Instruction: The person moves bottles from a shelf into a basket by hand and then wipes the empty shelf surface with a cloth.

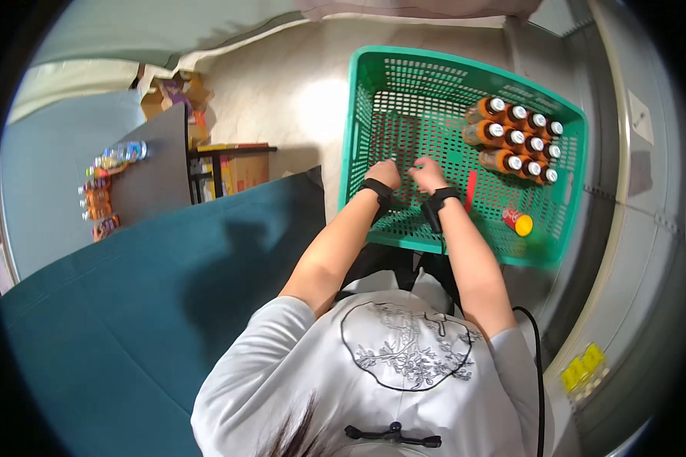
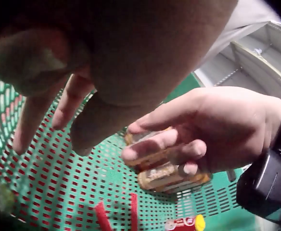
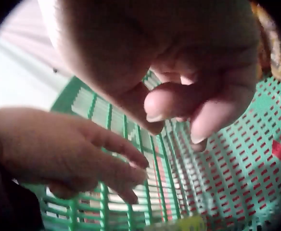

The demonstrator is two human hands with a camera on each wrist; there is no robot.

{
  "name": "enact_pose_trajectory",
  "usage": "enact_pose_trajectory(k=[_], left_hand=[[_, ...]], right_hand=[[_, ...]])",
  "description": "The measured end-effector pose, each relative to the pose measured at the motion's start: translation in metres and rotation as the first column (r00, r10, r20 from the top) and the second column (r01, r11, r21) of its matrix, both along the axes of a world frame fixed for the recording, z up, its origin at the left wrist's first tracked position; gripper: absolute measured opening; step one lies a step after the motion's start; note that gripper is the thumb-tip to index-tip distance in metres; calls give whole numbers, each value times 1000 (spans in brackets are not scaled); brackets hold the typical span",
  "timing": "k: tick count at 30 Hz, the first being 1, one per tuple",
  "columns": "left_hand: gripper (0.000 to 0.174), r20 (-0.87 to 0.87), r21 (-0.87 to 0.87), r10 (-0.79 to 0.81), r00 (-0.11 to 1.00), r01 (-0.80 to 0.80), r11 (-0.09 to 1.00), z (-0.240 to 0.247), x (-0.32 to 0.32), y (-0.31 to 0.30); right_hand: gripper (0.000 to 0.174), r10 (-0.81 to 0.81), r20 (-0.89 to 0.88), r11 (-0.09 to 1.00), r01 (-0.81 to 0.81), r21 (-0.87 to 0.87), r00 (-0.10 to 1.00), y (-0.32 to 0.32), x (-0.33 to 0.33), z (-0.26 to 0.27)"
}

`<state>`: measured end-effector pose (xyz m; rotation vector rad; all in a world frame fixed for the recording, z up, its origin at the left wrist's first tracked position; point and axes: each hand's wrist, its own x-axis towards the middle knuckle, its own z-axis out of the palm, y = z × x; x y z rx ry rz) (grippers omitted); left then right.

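Over the left part of a green plastic basket (image 1: pixel 465 59), my left hand (image 1: pixel 383 174) and right hand (image 1: pixel 429 175) are held close to each other. The left wrist view shows loosely spread fingers on the left hand, nothing between them. My right hand's fingers hang slightly curled and hold nothing in the right wrist view. Several bottles of orange-brown drink (image 1: pixel 489 135) with white caps stand in rows in the basket's far right corner. Nearer me, a small red container with a yellow lid (image 1: pixel 520 222) lies on its side. A red strip (image 1: pixel 471 190) lies on the basket floor.
A blurred yellow-green thing (image 3: pixel 191 223) shows at the bottom edge of the right wrist view. To the left, a table (image 1: pixel 151 179) bears several small bottles (image 1: pixel 97 199), and a dark green cloth-covered surface (image 1: pixel 145 305) lies nearer. A grey metal ledge (image 1: pixel 613 152) borders the right.
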<state>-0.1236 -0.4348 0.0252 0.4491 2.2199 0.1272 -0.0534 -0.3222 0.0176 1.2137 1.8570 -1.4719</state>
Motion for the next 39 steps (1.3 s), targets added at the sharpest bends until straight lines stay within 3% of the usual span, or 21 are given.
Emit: enact_pose_trajectory(k=[2, 3, 6, 11, 13, 15, 16, 18, 20, 22, 24, 26, 30, 32, 34, 35, 37, 39], left_hand=[[30, -6, 70, -106, 994, 107, 992, -1, 6, 22], [39, -22, 127, -184, 983, 185, 975, -2, 10, 31], [39, 1, 238, -236, 972, 229, 944, 18, 36, 66], [35, 6, 340, -423, 906, 396, 853, 47, 78, 101], [36, 63, 386, -500, 864, 441, 810, 56, 99, 115], [35, -51, 479, -582, 812, 531, 699, 60, 118, 125], [35, -42, 551, -549, 835, 478, 684, 51, 130, 131], [38, -174, 538, -576, 799, 567, 624, 61, 157, 147], [41, -210, 542, -549, 809, 563, 623, 70, 197, 167], [42, -60, 574, -556, 829, 485, 660, 95, 245, 194], [40, -110, 587, -635, 765, 566, 580, 100, 300, 225], [37, -115, 749, -632, 766, 485, 452, 97, 358, 255], [37, -99, 764, -784, 612, 552, 334, 120, 466, 298], [38, -107, 774, -844, 526, 577, 261, 127, 515, 311], [37, -119, 820, -897, 425, 551, 152, 146, 558, 316], [38, -143, 805, -911, 387, 580, 120, 154, 576, 319], [39, -159, 811, -932, 325, 582, 65, 157, 610, 326], [43, -193, 812, -943, 271, 583, 1, 164, 638, 333]], right_hand=[[33, -85, -164, 953, 128, 273, 983, 32, 26, -27], [32, -176, -212, 949, 223, 221, 961, 50, 40, -18], [28, -467, -298, 867, 497, 29, 832, 84, 83, 31], [25, -531, -155, 825, 550, 131, 833, 103, 142, 46], [19, -553, -200, 815, 575, 72, 809, 103, 162, 37], [14, -554, -277, 806, 589, 57, 785, 109, 193, 43], [13, -537, -324, 799, 593, 100, 779, 107, 205, 55], [16, -497, -317, 816, 559, 146, 808, 123, 240, 52], [22, -563, -342, 759, 634, 146, 752, 139, 280, 58], [22, -629, -334, 665, 708, 236, 702, 152, 326, 91], [22, -689, -348, 581, 771, 259, 636, 173, 384, 95], [21, -705, -503, 428, 865, 262, 500, 185, 448, 98], [19, -763, -615, 125, 979, 158, 197, 185, 568, 124], [18, -778, -622, -6, 988, 154, 92, 176, 621, 132], [18, -704, -707, -207, 971, 120, -62, 167, 670, 125], [18, -704, -705, -236, 965, 118, -85, 163, 694, 120], [19, -636, -744, -470, 867, 163, -205, 156, 728, 119], [20, -617, -763, -507, 839, 196, -195, 150, 744, 126]])
